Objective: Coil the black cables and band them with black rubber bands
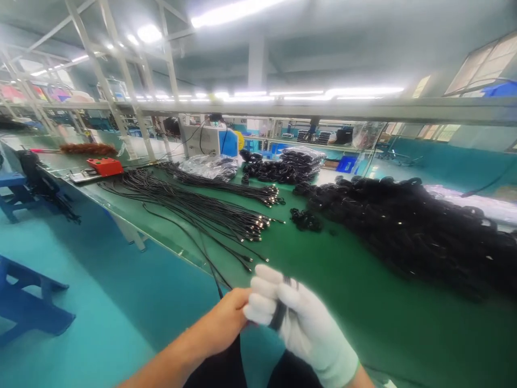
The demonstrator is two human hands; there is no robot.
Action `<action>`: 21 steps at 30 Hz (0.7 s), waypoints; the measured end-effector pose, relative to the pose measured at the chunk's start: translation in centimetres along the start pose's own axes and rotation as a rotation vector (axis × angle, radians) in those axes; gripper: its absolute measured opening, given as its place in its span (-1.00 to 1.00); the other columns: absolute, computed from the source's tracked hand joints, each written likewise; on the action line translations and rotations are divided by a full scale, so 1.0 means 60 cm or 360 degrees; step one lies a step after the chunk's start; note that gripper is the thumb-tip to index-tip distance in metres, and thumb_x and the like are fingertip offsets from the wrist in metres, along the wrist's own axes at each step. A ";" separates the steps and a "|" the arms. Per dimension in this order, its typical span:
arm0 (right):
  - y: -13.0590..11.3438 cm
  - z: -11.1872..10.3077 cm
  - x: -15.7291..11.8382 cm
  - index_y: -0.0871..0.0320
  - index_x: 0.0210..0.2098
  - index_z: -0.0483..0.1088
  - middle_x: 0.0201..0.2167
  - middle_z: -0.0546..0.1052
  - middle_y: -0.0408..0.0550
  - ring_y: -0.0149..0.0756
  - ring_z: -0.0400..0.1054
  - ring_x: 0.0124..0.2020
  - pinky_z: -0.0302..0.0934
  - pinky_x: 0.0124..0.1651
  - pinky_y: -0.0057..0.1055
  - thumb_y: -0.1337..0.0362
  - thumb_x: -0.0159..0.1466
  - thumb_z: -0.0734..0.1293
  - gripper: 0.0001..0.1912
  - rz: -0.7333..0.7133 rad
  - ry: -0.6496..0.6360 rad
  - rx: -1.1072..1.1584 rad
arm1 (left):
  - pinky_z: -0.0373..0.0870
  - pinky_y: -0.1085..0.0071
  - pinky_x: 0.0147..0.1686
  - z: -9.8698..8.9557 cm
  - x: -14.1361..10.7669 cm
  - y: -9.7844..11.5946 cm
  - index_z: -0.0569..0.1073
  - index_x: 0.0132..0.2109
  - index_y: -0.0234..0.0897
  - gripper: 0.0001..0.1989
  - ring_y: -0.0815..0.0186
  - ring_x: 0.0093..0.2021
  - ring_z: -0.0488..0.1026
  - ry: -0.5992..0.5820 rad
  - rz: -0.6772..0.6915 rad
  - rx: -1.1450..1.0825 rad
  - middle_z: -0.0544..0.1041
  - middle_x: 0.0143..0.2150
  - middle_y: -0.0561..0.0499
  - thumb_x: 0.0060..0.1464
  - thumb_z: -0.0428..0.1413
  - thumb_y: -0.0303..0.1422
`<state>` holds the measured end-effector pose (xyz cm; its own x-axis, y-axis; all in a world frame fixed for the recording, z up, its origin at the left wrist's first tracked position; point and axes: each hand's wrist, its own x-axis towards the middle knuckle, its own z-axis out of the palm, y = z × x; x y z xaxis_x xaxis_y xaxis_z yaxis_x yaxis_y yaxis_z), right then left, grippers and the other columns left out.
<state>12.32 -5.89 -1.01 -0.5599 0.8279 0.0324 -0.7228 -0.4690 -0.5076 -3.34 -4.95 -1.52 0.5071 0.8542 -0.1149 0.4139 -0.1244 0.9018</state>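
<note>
My right hand, in a white glove, is closed around a black cable, which shows as a dark band between the fingers. Bare and pressed against it, my left hand is closed too. Black cable strands run from the table edge down to my left hand, whose fingertips are partly hidden behind the glove. Just beyond both hands, a bundle of long black cables with shiny metal plugs lies on the green table.
A large heap of coiled black cables covers the table's right side. Farther back are a small coil pile, clear plastic bags and a red device. Blue stools stand on the floor at left.
</note>
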 end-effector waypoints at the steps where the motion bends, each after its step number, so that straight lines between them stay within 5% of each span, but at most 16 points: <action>1: -0.008 -0.002 0.000 0.21 -0.17 0.34 -0.46 0.24 -0.18 -0.42 0.17 -0.44 0.18 -0.18 -0.27 0.29 0.13 0.40 -0.72 -0.0059 0.0021 -0.0013 | 0.13 0.48 -0.51 0.008 -0.006 -0.001 0.33 -0.51 -0.27 -0.73 0.40 -0.51 0.28 0.0110 -0.0027 0.0234 0.36 -0.54 0.10 0.12 -0.13 -0.43; 5: -0.031 -0.023 0.001 0.20 -0.08 0.36 -0.26 0.44 -0.04 -0.29 0.34 -0.24 0.18 0.01 -0.14 0.31 0.20 0.33 -0.72 -0.0211 0.0166 -0.0102 | 0.08 0.46 -0.50 0.033 -0.023 0.013 0.42 -0.26 -0.21 -0.72 0.33 -0.43 0.42 0.0396 -0.0129 0.1147 0.48 -0.37 0.03 0.21 -0.19 -0.41; 8: -0.034 -0.034 0.001 0.21 0.02 0.32 -0.03 0.42 0.07 -0.16 0.35 -0.07 0.09 0.12 -0.02 0.28 0.22 0.33 -0.63 -0.0269 0.0224 -0.0157 | 0.04 0.44 -0.52 0.048 -0.025 0.031 0.42 -0.29 -0.20 -0.76 0.28 -0.41 0.45 0.0342 -0.0083 0.1439 0.49 -0.37 0.04 0.17 -0.13 -0.46; 11: -0.035 -0.031 -0.002 0.21 0.02 0.32 -0.09 0.46 0.07 -0.17 0.38 -0.12 0.12 0.10 -0.04 0.26 0.21 0.34 -0.61 -0.0289 0.0228 -0.0224 | -0.03 0.40 -0.55 0.056 -0.022 0.036 0.40 -0.37 -0.20 -0.81 0.28 -0.48 0.41 0.0362 0.0062 0.1566 0.46 -0.45 0.07 0.13 -0.07 -0.48; 16: -0.035 -0.022 -0.005 0.19 -0.03 0.36 -0.16 0.50 0.04 -0.25 0.40 -0.18 0.22 -0.03 -0.24 0.29 0.18 0.38 -0.64 -0.0137 0.0404 -0.0426 | -0.03 0.34 -0.51 0.026 -0.006 0.041 0.32 -0.45 -0.24 -0.81 0.32 -0.52 0.27 0.0546 0.0808 0.1746 0.38 -0.51 0.08 0.12 -0.02 -0.51; 18: -0.032 -0.022 -0.004 0.21 -0.08 0.39 -0.22 0.51 0.02 -0.31 0.40 -0.23 0.23 -0.09 -0.32 0.33 0.19 0.37 -0.71 -0.0043 0.0323 -0.0480 | -0.01 0.34 -0.48 -0.007 0.004 0.057 0.29 -0.45 -0.25 -0.81 0.32 -0.49 0.25 0.0460 0.1143 0.1816 0.36 -0.50 0.08 0.14 -0.01 -0.47; 21: -0.023 -0.025 -0.003 0.27 -0.20 0.42 -0.30 0.50 0.01 -0.33 0.37 -0.28 0.23 -0.10 -0.30 0.34 0.21 0.34 -0.83 0.0044 0.0050 -0.0446 | 0.06 0.36 -0.42 -0.057 0.022 0.086 0.30 -0.43 -0.27 -0.79 0.34 -0.43 0.25 0.0222 0.1334 0.1814 0.37 -0.48 0.08 0.17 0.02 -0.33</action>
<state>14.03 -4.96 -1.64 -0.5619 0.8272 -0.0092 -0.5648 -0.3918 -0.7263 -3.14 -2.77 4.38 0.8526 0.3594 0.3794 0.4399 -0.8854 -0.1500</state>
